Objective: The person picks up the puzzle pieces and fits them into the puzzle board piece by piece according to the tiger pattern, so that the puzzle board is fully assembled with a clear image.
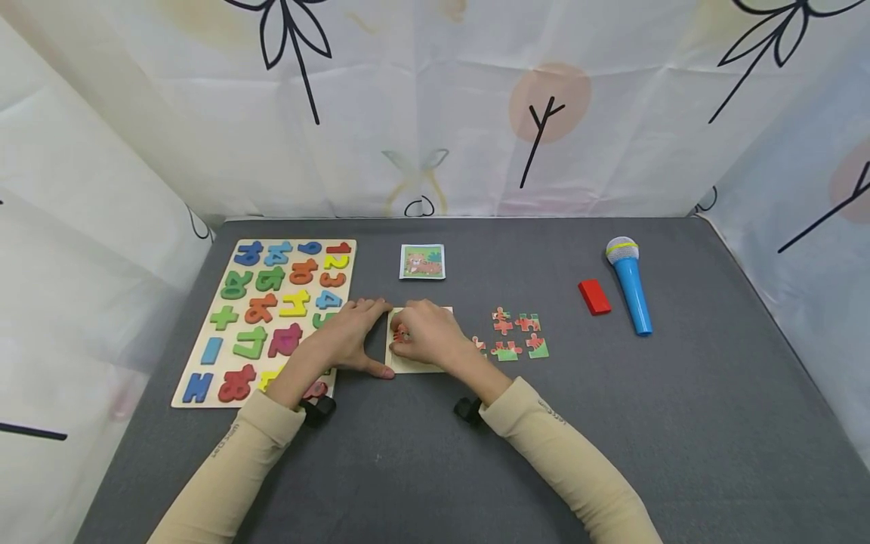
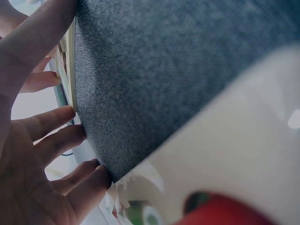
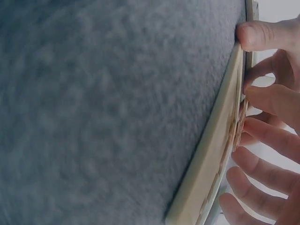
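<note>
A small pale wooden puzzle board [image 1: 416, 367] lies flat in front of the person in the head view. The left hand [image 1: 353, 336] is spread along its left side, thumb at the near corner and fingers by the far one, steadying its edge. Over the board's left part, the right hand [image 1: 431, 332] pinches a reddish puzzle piece [image 1: 402, 333], mostly covered by the fingers. Seen edge-on in the right wrist view, the piece [image 3: 238, 133] sits at the board's surface [image 3: 206, 180] under the fingertips. Several loose puzzle pieces [image 1: 505, 350] lie right of the right hand.
A large board of coloured numbers [image 1: 212, 332] lies at the left, partly under the left forearm. Behind the small board is a square picture card [image 1: 422, 262]. A red block [image 1: 594, 297] and a blue toy microphone [image 1: 632, 291] lie at the right. Patterned curtains surround the grey table [image 1: 680, 423].
</note>
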A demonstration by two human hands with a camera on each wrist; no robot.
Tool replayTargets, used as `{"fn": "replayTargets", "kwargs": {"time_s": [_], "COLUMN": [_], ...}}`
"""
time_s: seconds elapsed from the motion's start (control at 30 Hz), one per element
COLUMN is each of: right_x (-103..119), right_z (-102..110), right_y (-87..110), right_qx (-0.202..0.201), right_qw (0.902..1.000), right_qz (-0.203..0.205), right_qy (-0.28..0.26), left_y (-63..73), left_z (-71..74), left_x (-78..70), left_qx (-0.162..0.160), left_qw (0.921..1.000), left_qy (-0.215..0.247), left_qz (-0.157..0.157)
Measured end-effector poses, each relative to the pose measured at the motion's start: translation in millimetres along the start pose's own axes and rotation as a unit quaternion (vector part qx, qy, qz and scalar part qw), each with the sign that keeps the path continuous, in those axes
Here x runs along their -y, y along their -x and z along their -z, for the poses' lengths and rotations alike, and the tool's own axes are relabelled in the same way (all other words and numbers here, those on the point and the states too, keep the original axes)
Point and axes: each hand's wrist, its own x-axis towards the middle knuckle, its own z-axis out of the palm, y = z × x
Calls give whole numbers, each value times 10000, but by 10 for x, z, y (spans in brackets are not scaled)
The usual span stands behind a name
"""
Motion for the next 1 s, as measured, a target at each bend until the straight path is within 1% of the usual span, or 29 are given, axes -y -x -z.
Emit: {"fn": "replayTargets", "kwargs": {"time_s": [0.27,0.4,0.53,0.77,1.0], "right_x": [3,-9,-22,-33,-38], "right_z": [-3,32,45,23,14], "right_y": [-1,14,34,55,58], "right_qx": [-28,-9,111,80,13], "right_qw": [9997,9993,9990,9992,9993], "right_qz": [-40,-221,-383,-361,-348], "right_qy": [236,299,209,138,151], "left_y": [7,17,12,20,13], "left_z": [-7,-7,-14,0,-15], "left_x": [-1,-1,2,-4,3], "left_qx": [-8,-45,-75,-116,-114], "left_qw": [10000,10000,10000,9999,9999], "left_qy": [21,38,34,46,27], "left_qz": [15,29,26,7,-76]}}
